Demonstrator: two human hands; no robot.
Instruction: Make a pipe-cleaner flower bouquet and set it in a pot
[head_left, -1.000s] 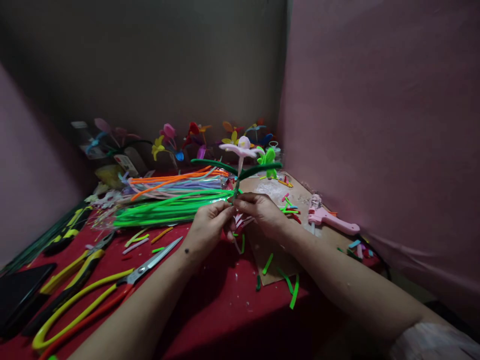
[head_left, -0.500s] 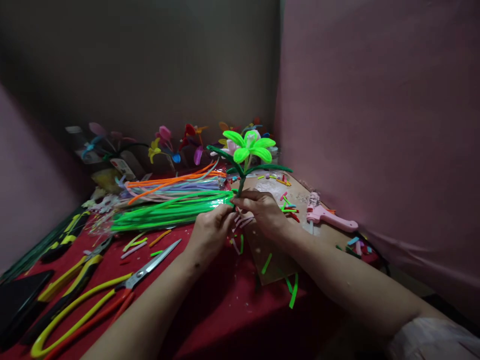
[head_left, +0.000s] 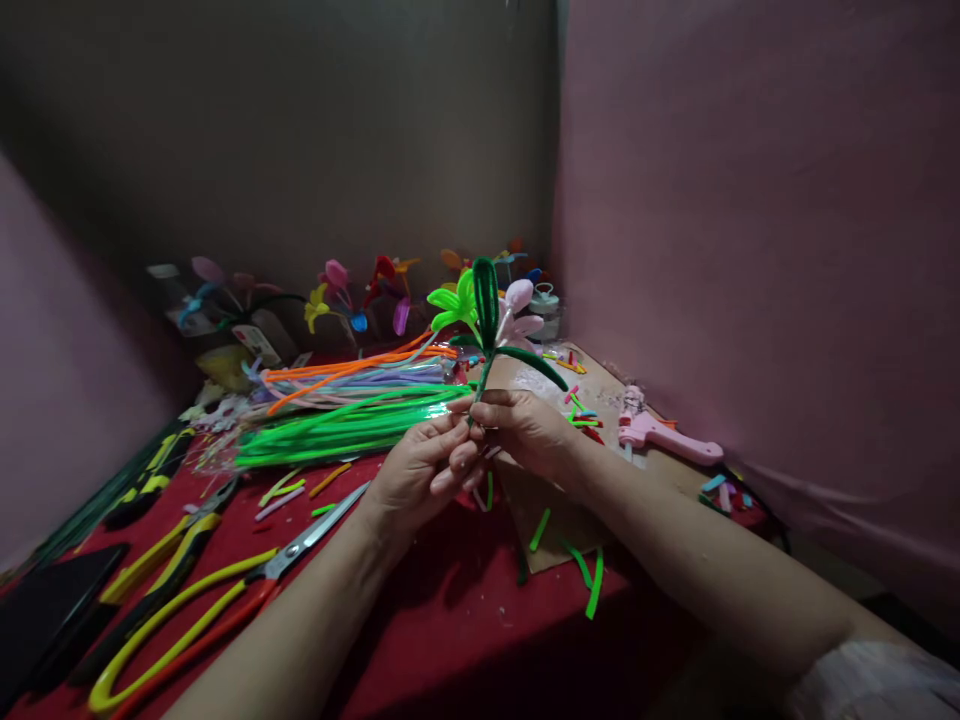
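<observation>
Flower stem (head_left: 485, 378): raised above the middle of the red tabletop (head_left: 450, 640), tilted slightly right, with a lime-green bloom (head_left: 452, 305), a pale pink bloom (head_left: 519, 295) and dark green leaves (head_left: 486, 300).
Right hand (head_left: 529, 430): thumb and forefinger pinched together on the stem below the leaves.
Left hand (head_left: 420, 465): fingers partly curled at the stem's lower end; whether they press on it, I cannot tell.
Green bundle (head_left: 330, 430): fuzzy sticks in clear wrap, just beyond the left hand, orange sticks (head_left: 352, 368) behind.
Brown board (head_left: 547, 490): under the right forearm, strewn with bright offcuts.
Pink glue gun (head_left: 671, 440): on the board, near the tabletop's right edge.
Scissors (head_left: 300, 545): yellow and red handles toward the near left corner.
Pliers (head_left: 169, 560): yellow and black, left of the scissors.
Flower row (head_left: 337, 274): many colours, along the far edge.
White label (head_left: 253, 341): near the far left corner, a reddish mark on it, too small to read.
</observation>
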